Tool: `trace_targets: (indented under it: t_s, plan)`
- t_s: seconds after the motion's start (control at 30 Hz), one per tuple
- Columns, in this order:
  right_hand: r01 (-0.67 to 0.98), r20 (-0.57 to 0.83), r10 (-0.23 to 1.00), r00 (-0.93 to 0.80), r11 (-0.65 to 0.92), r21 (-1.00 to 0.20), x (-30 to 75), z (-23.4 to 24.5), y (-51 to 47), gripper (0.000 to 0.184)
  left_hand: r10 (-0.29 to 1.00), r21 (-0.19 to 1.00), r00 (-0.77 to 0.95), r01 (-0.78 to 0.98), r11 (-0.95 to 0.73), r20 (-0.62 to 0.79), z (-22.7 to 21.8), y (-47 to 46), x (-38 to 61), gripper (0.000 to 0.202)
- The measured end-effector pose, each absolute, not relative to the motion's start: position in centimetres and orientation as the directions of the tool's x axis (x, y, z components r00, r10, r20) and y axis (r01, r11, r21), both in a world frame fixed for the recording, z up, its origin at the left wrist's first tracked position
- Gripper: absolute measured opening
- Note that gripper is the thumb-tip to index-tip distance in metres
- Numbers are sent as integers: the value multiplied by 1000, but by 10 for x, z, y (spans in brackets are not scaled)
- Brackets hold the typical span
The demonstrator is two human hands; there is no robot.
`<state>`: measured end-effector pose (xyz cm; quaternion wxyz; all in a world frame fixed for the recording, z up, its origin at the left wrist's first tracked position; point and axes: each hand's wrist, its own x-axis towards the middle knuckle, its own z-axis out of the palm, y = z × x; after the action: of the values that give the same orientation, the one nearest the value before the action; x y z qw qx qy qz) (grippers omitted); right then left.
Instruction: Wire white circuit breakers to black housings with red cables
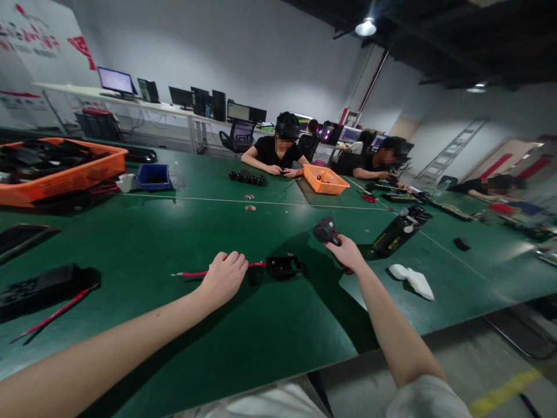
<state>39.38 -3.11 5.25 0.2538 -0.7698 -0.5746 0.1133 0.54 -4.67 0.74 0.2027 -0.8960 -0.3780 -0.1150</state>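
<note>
My left hand point(226, 274) is closed over a red cable point(195, 274) whose bare end sticks out to the left. The cable's other end runs into a small black plastic housing point(284, 266), lying open side up on the green table just right of that hand. My right hand point(345, 252) is wrapped round the grip of a black pistol-shaped power screwdriver point(326, 231), held above the table beyond and right of the housing. Its tip is hard to make out.
Left lie a black housing point(47, 284) with a red cable and an orange basket point(87, 180) of black parts; a blue bin point(154, 177) stands nearby. Right are a black cylindrical pack point(398, 232) and a white crumpled piece point(413, 281). Co-workers sit across, near another orange basket point(325, 184).
</note>
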Motion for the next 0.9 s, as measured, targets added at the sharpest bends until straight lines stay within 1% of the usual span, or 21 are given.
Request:
trace_targets:
  t_s: [0.03,0.07,0.1,0.13,0.17,0.2,0.27,0.37,0.43,0.5,0.6,0.77,0.9]
  plan:
    - [738,120,942,313,-162,-655,386,60,-35,41,629,-272,687,724,-633,364,7,-47,5,19]
    - [614,102,946,308,-116,-781,378,68,-40,41,627,-271,687,724,-635,367,6,-47,5,19]
    - [468,68,952,297,-83,-880,370,78,-47,42,627,-272,687,724,-634,368,6,-47,5,19]
    - [326,23,963,267,-68,-943,363,88,-56,43,628,-275,686,725,-631,367,6,-46,5,20]
    - [214,-26,974,226,-76,-974,356,99,-66,42,631,-278,685,727,-628,365,6,-46,5,20]
    - [141,-73,982,177,-99,-985,350,111,-77,41,636,-279,682,729,-625,361,7,-46,5,20]
    - [95,-139,988,72,-146,-985,340,132,-100,42,647,-280,680,733,-620,345,8,-46,5,19]
    - [184,-172,982,-77,-156,-971,331,158,-127,51,648,-288,686,728,-623,331,9,-47,5,19]
    - [227,-204,969,-141,-168,-959,326,169,-137,56,635,-296,692,721,-627,343,10,-48,5,20]
    - [216,-255,951,-173,-216,-952,320,175,-142,58,620,-296,695,717,-631,364,10,-49,5,20]
    - [135,-328,923,-201,-305,-943,313,179,-145,57,616,-295,695,717,-632,371,9,-49,4,20]
    - [-55,-448,867,-217,-469,-882,300,182,-147,49,630,-329,697,718,-614,344,6,-48,5,20]
    - [-107,-513,840,-178,-534,-839,287,188,-147,42,626,-339,699,715,-612,346,5,-47,5,18]
